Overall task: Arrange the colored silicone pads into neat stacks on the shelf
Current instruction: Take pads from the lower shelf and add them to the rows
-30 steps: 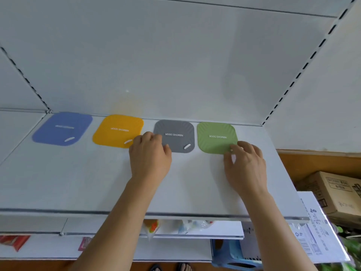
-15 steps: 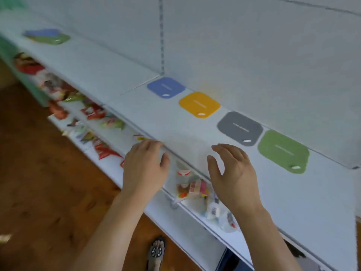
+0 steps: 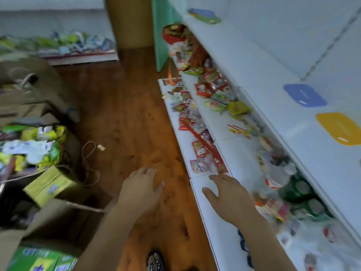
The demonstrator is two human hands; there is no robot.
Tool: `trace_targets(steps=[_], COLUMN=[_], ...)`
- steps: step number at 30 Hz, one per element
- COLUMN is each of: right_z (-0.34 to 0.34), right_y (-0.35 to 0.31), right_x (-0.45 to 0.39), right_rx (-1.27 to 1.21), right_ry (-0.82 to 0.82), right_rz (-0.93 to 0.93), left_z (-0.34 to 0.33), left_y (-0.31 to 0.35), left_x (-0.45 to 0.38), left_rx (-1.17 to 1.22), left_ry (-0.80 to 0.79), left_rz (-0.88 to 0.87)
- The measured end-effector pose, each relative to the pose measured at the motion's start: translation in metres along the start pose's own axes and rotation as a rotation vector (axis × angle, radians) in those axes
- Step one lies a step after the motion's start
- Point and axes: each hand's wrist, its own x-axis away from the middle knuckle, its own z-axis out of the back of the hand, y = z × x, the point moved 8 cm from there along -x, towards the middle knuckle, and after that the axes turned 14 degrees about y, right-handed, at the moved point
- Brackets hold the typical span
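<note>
A blue pad point(image 3: 304, 95) and a yellow pad point(image 3: 340, 128) lie flat on the white top shelf point(image 3: 254, 55) at the right edge of the view. Far down the same shelf sits a small pile of pads point(image 3: 205, 16), blue over green. My left hand point(image 3: 141, 189) hovers over the wooden floor with relaxed fingers, holding nothing. My right hand point(image 3: 227, 194) hangs over the lowest shelf board, fingers spread and empty. Both hands are well below and left of the pads. The view is motion-blurred.
Lower shelves point(image 3: 205, 118) carry scattered snack packets. Bottles point(image 3: 298, 190) stand under the top shelf at right. Cardboard boxes point(image 3: 50, 184) with goods crowd the left side. A wooden floor aisle point(image 3: 127, 114) runs between them, and a sandalled foot point(image 3: 155, 261) shows at the bottom.
The view swung left and down along the aisle. Both hands left the grey and green pads, dropped away from the top shelf and now hang empty. Those two pads are out of view.
</note>
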Motion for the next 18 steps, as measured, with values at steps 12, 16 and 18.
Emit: trace_targets(steps=[12, 16, 18], right_z=[-0.044, -0.058, -0.067], right_y=[-0.095, -0.105, -0.107], right_x=[-0.107, -0.160, -0.195], right_rx=[-0.032, -0.076, -0.073], right_ry=[-0.137, -0.148, -0.162], right_rz=[0.073, 0.081, 0.090], left_z=[0.005, -0.009, -0.015], left_y=[-0.105, -0.112, -0.113], left_x=[-0.068, -0.121, -0.156], left_rx=[0.055, 0.031, 0.011], left_ry=[-0.081, -0.149, -0.187], left_rz=[0.194, 0.192, 0.185])
